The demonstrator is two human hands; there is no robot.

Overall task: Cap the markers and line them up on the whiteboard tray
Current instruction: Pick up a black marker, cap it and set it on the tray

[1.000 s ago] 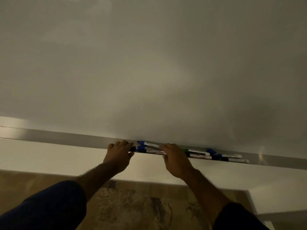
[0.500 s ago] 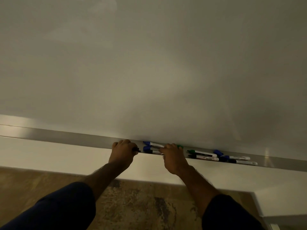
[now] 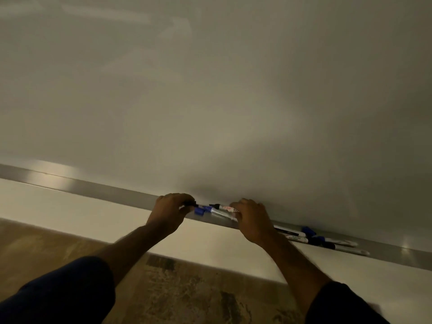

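Note:
A metal whiteboard tray (image 3: 98, 187) runs along the bottom of the whiteboard. My left hand (image 3: 169, 210) pinches a small black cap (image 3: 190, 203) just above the tray. My right hand (image 3: 253, 220) grips a white marker with a bare black tip (image 3: 223, 207), which points left toward the cap. A short gap separates tip and cap. Below them a blue-ended marker (image 3: 216, 212) and a loose blue cap (image 3: 199, 211) lie in the tray. More markers (image 3: 297, 237) and blue caps (image 3: 308, 231) lie to the right of my right hand.
The whiteboard (image 3: 210, 90) fills the upper view. A white wall strip (image 3: 70, 211) runs below the tray, with brown patterned floor (image 3: 175, 288) beneath. Dark sleeves cover both forearms near the bottom edge.
My right hand has lifted a black-tipped marker off the tray. My left hand now holds the black cap up near its tip. The view has shifted, so the tray appears more tilted.

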